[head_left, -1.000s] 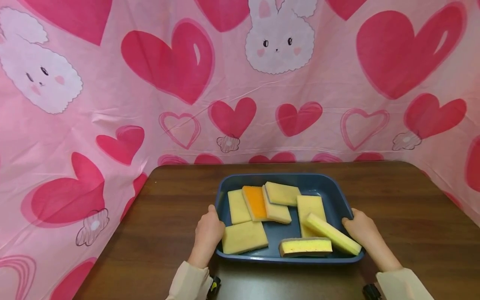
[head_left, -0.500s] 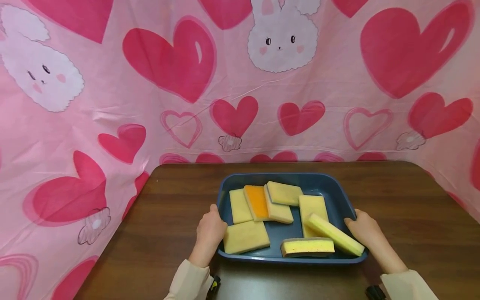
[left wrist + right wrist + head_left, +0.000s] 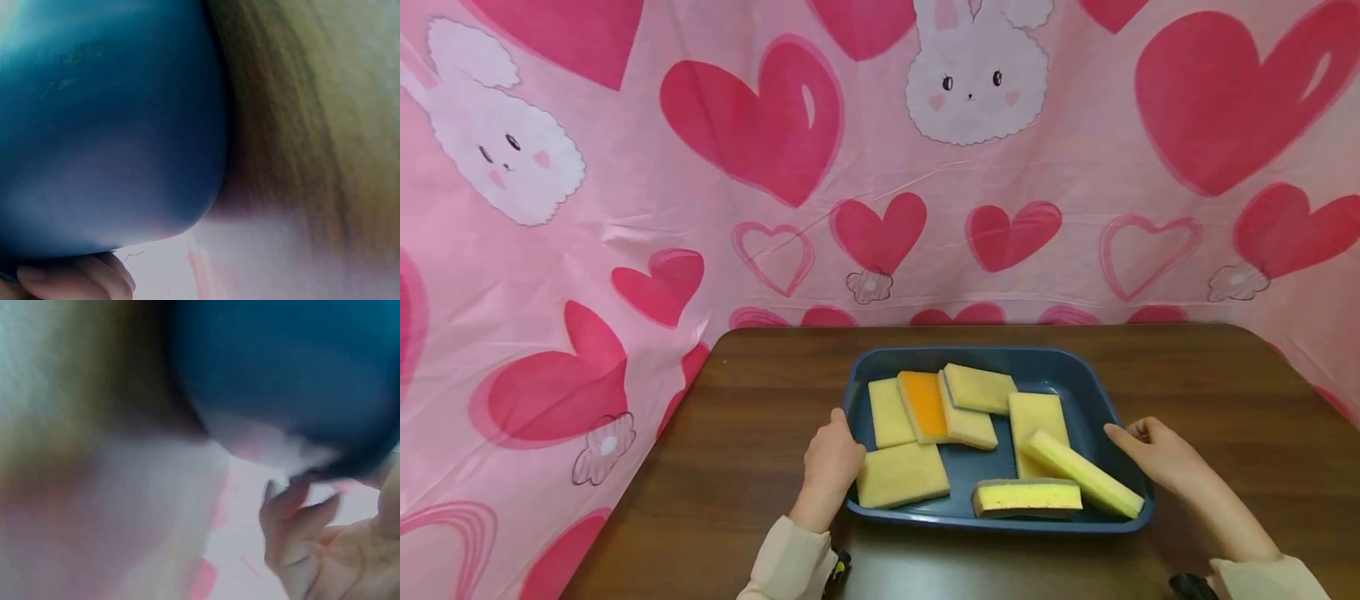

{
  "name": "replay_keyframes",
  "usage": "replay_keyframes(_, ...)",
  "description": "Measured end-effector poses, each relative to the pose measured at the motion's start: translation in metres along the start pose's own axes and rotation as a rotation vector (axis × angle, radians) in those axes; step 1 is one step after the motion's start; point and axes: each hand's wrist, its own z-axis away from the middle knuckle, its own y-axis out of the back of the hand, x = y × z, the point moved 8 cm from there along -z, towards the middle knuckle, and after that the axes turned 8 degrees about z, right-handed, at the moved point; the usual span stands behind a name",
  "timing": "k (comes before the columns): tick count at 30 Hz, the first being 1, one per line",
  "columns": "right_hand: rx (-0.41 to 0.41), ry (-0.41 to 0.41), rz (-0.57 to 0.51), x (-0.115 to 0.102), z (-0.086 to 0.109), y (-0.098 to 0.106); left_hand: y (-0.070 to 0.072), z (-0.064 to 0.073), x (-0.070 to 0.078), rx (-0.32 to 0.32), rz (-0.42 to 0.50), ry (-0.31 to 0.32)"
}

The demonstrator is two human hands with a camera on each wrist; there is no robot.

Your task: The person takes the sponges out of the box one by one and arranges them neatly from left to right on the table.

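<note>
A dark blue rectangular tray sits on the wooden table, holding several sponges. My left hand grips its left rim; in the left wrist view the curled fingers show under the edge. At the tray's right rim, my right hand has its thumb and loosely bent fingers spread apart, with the thumb tip close to the rim. An orange-faced sponge lies among pale yellow ones. One yellow sponge leans diagonally at the right, and another stands on its long edge at the front.
The brown wooden table extends on both sides of the tray. Behind and to the left hangs a pink cloth with hearts and rabbit faces, reaching the table's back edge.
My right hand has loosened from the tray's right rim and moved slightly right. My left hand keeps its grip. The whole head view has shifted a little, and the sponges keep their arrangement.
</note>
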Motion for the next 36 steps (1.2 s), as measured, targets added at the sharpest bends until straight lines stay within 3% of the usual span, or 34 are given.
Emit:
replay_keyframes(6,0.130,0.073,0.055,-0.009,0.029,0.029,-0.001,0.000,0.000,-0.011,0.003,0.013)
replay_keyframes(9,0.224,0.196,0.100,-0.025,0.044,0.029,0.000,0.000,0.000,-0.014,0.004,0.014)
replay_keyframes(12,0.392,0.380,0.122,-0.045,0.061,0.024,0.000,0.000,0.002,-0.016,0.004,0.012)
replay_keyframes(15,0.546,0.508,0.171,-0.057,0.077,0.017,0.000,-0.001,0.003,-0.021,0.001,0.013)
replay_keyframes(22,0.562,0.523,0.260,-0.064,0.088,0.001,0.000,-0.001,0.002,-0.030,0.002,0.025)
replay_keyframes(30,0.594,0.468,0.339,-0.061,0.087,-0.007,0.000,0.000,0.002,-0.029,0.000,0.026)
replay_keyframes(36,0.639,0.492,0.402,-0.061,0.089,-0.009,0.000,0.000,0.002,-0.030,0.001,0.027)
